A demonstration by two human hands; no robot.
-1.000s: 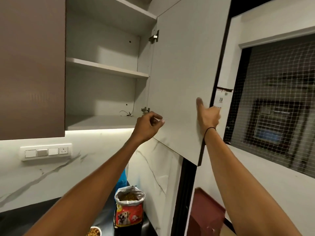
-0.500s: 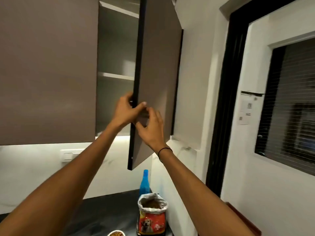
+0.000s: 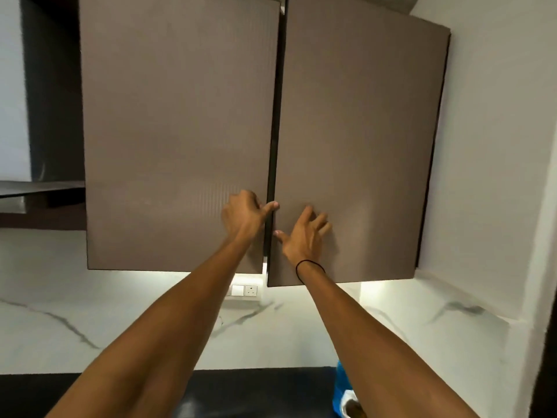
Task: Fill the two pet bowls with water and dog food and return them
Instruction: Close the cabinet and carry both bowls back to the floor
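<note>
Pressing the right cabinet door nearly closed, a person is spreading the right hand flat on it, grip open and empty; the left hand, loosely curled, is thumbing its edge. Below the door, only the food bag's rim is showing on the counter; bowls unseen.

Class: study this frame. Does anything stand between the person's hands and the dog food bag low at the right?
Yes. The right forearm crosses in front of the food bag, hiding most of it. Both the left hand and right hand are up at the cabinet doors, far above it.
</note>
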